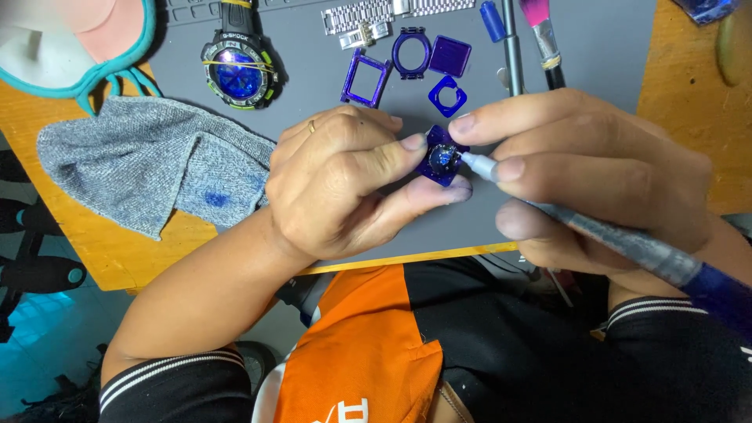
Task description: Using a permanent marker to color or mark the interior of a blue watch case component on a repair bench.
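- Left hand point(337, 184): closed around a small blue square part point(441, 157), thumb on its near-left edge, fingers curled under and behind it. A ring shows on one finger.
- Right hand point(583, 168): closed in a writing grip on a silver-barrelled marker pen point(627, 243). The pen's tip rests on the face of the blue part. One fingertip of this hand also touches the part's top edge.
- The blue part sits between the two hands, held just above the near edge of the grey work mat point(313, 86). Whether it touches the mat cannot be told.
- On the mat, beyond the hands: a blue rectangular frame point(365, 78), a blue rounded frame point(411, 52), a flat dark-blue square piece point(450, 56) and a smaller blue square with a hole point(447, 96). They lie near each other, apart from the held part.
- Further left on the mat: a round wristwatch point(239, 66) with a blue dial, a yellow rubber band across its face.
- Top of the mat: a metal link watch bracelet point(368, 19), lying flat.
- Top right of the mat: a blue cap point(492, 21), a grey metal rod-shaped tool point(512, 51) and a brush point(544, 35) with a pink head, side by side.
- Left of the mat, on the wooden table point(94, 243): a grey cloth point(133, 164) with a blue stain, its edge tucked under the left hand.
- Top left corner: a white and pink object with a teal rim point(63, 47), partly out of frame.
- The person wears a black and orange top with striped cuffs.
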